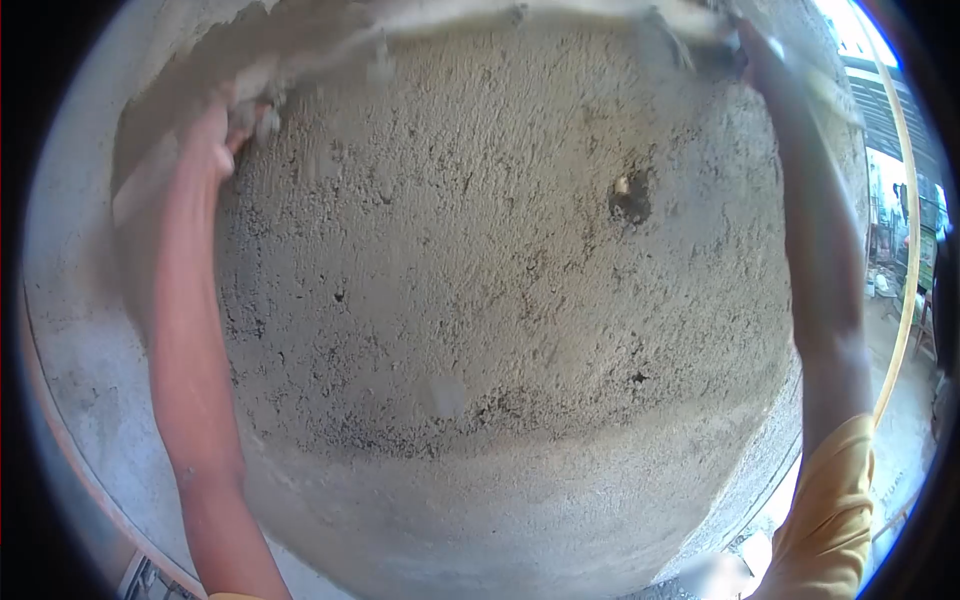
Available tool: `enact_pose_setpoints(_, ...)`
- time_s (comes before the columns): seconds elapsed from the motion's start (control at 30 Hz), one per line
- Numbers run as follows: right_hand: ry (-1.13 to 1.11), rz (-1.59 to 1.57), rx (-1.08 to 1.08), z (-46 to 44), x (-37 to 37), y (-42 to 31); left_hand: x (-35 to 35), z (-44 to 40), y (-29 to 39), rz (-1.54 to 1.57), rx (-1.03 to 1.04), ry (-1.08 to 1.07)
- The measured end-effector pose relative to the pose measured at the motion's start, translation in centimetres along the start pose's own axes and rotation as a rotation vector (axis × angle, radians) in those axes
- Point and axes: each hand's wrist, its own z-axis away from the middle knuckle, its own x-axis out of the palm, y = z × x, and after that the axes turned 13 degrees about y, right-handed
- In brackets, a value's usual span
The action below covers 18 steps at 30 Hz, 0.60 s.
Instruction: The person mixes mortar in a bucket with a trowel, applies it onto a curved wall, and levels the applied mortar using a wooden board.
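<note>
A long pale straightedge (152,182), bowed by the lens, spans the upper part of a rough, wet-looking plastered wall (480,250). My left hand (222,135) is closed round it at the upper left, with grey mortar around the fingers. At the upper right my right hand (757,62) grips the same straightedge; motion blurs the fingers there. Both arms are stretched upward. Below the bar the plaster is coarse and pitted, with a dark hole (630,203) right of the middle holding a small pale piece.
Smoother grey surface (480,530) runs along the wall's lower part. A long pale pole or strip (912,230) curves down the right side. Beyond it are a corrugated roof (880,105) and cluttered items outdoors.
</note>
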Motion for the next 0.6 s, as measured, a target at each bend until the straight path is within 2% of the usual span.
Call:
enact_pose_setpoints(0.03,-0.023,-0.046,-0.063,-0.4,0.3,-0.1,0.8,-5.2,-0.4,0.212,-0.170,-0.076)
enact_pose_setpoints(0.1,-0.081,-0.116,-0.124,-3.9,1.6,0.0,2.4,-10.9,0.3,0.146,-0.059,-0.152)
enact_pose_setpoints(0.17,-0.141,-0.182,-0.153,-7.0,3.3,-0.9,3.5,-12.0,2.5,0.129,0.002,-0.128)
enact_pose_setpoints(0.23,-0.176,-0.191,-0.174,-7.9,4.5,-0.9,5.3,-10.6,5.3,0.162,0.001,-0.014)
enact_pose_setpoints(0.33,-0.194,-0.146,-0.223,-7.2,3.9,1.5,3.9,-12.2,4.6,0.241,-0.013,-0.192)
enact_pose_setpoints(0.4,-0.197,-0.084,-0.295,-6.9,1.5,2.9,2.9,-15.8,2.7,0.249,-0.208,-0.416)
enact_pose_setpoints(0.43,-0.226,-0.061,-0.331,-7.6,1.2,4.2,2.8,-11.1,2.9,0.302,-0.214,-0.283)
enact_pose_setpoints(0.47,-0.249,-0.012,-0.368,-7.9,-0.1,5.1,2.1,-9.5,1.2,0.363,-0.146,-0.271)
enact_pose_setpoints(0.53,-0.290,0.099,-0.483,-9.8,-2.8,7.1,0.9,-0.6,0.5,0.258,-0.095,-0.138)
enact_pose_setpoints(0.6,-0.325,0.245,-0.608,-10.8,-5.9,9.9,-0.6,3.2,-0.7,0.202,-0.123,-0.072)
